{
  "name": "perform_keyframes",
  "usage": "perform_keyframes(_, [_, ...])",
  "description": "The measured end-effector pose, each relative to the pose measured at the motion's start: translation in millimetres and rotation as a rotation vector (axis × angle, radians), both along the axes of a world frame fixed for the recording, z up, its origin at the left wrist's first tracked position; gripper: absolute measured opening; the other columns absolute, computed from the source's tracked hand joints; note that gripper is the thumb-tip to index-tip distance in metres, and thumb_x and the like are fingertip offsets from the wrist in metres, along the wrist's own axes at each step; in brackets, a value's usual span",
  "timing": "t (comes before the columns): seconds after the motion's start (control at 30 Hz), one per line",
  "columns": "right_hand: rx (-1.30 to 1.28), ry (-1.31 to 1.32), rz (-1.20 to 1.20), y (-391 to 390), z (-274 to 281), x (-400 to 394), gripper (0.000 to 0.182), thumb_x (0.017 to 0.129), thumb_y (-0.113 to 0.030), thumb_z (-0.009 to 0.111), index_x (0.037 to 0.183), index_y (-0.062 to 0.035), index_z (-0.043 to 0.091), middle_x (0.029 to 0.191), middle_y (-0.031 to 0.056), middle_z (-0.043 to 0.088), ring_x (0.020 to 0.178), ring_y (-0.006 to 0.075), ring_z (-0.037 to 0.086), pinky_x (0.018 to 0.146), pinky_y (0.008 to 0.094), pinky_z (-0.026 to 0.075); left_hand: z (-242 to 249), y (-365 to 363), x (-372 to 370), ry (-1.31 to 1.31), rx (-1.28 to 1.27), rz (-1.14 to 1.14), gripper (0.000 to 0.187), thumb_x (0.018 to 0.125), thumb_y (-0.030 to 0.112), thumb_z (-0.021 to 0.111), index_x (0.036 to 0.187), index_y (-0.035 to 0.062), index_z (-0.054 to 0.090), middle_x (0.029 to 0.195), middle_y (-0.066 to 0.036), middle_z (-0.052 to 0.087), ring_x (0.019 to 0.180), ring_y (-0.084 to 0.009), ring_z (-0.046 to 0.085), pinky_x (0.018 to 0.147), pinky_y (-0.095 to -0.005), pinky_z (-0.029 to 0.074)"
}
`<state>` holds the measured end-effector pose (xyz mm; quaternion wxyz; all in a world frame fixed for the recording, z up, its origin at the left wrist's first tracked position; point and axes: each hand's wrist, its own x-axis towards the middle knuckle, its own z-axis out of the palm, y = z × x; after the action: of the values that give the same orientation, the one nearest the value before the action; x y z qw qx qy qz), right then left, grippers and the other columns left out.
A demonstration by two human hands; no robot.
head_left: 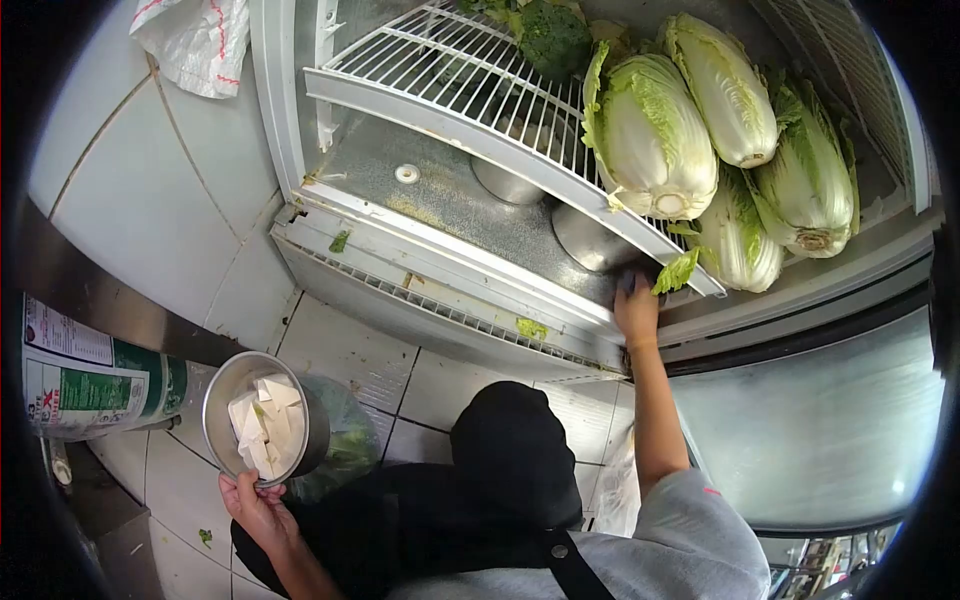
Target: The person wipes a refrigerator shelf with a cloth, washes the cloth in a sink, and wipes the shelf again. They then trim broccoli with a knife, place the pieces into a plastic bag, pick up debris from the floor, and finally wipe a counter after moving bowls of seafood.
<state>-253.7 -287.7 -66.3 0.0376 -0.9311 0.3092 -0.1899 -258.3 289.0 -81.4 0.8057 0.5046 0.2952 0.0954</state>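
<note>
My left hand grips the rim of a round metal pot at the lower left. White blocks that look like tofu lie inside it, with a small green scrap on top. My right hand reaches into the bottom of the open fridge, under the front edge of the wire shelf. It is close to a metal container on the fridge floor. Shadow and the shelf hide its fingertips, and whether it grips anything does not show. A loose cabbage leaf hangs beside it.
Several napa cabbages and broccoli rest on the shelf. Another metal container stands below. The fridge's glass door is at the right. Bagged greens sit on the tiled floor near a green-labelled container.
</note>
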Motion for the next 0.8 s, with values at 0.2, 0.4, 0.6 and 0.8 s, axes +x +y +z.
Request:
perform_keyframes(0.2, [0.129,-0.09,0.065,-15.0,-3.0,14.9,0.034,0.074,-0.019,0.056,0.099,0.0043,0.057,0.099,0.0271,0.057,0.096,0.0452,0.051,0.085,0.0455,0.041,7.4,4.0,-7.4,-0.035,0.04,0.034,0.015,0.076,0.0,0.051,0.089,0.0035,0.045,0.075,-0.009,0.058,0.047,-0.009,0.051,0.037,-0.0181,0.042])
perform_keyframes(0.4, [0.089,-0.162,0.15,55.7,19.3,-11.7,0.031,0.068,-0.009,0.058,0.096,0.003,0.055,0.096,0.0225,0.056,0.092,0.0386,0.052,0.082,0.0401,0.043,-0.6,14.4,-2.7,-0.013,0.089,0.081,0.014,0.077,0.0,0.051,0.09,0.0029,0.045,0.076,-0.009,0.058,0.046,-0.0096,0.051,0.037,-0.0186,0.041])
perform_keyframes(0.6, [-0.122,-0.329,0.287,113.5,16.8,-30.1,0.037,0.063,0.002,0.058,0.1,-0.0006,0.053,0.103,0.0189,0.051,0.098,0.0371,0.046,0.087,0.0432,0.037,-9.2,20.0,1.4,-0.018,0.058,0.031,0.016,0.076,0.0,0.051,0.091,0.0028,0.046,0.075,-0.01,0.058,0.046,-0.0104,0.051,0.038,-0.0183,0.042])
perform_keyframes(0.8, [-0.114,-0.012,-0.163,111.3,-38.8,-72.6,0.034,0.064,-0.009,0.061,0.096,0.0014,0.054,0.097,0.0247,0.052,0.093,0.0418,0.048,0.083,0.0478,0.039,-0.2,17.0,0.3,-0.014,0.075,0.076,0.012,0.078,0.001,0.051,0.087,0.0039,0.044,0.073,-0.008,0.057,0.045,-0.0094,0.051,0.037,-0.0184,0.042])
